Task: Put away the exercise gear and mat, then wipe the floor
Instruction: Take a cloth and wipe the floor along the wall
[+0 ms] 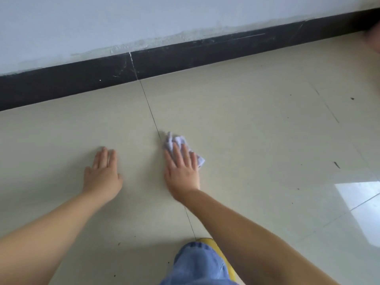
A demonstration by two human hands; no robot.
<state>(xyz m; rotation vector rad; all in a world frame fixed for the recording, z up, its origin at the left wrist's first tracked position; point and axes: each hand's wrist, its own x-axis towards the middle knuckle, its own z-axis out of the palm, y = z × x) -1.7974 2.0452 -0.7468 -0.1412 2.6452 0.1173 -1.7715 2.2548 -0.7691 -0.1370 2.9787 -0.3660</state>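
A crumpled white cloth (178, 142) lies on the beige tiled floor (246, 124), beside a dark grout line. My right hand (182, 168) presses flat on the cloth with straight fingers, and the cloth's ends stick out beyond the fingertips and to the right. My left hand (102, 173) rests flat on the bare tile about a hand's width to the left, fingers straight and together, holding nothing. No exercise gear or mat is in view.
A black skirting board (185, 56) runs along the white wall (123, 23) ahead. Small dark specks (336, 164) dot the tiles at right. My knee in blue jeans (201, 264) and a yellow shoe (207, 241) are at the bottom. A blurred shape (373, 38) sits at the top right edge.
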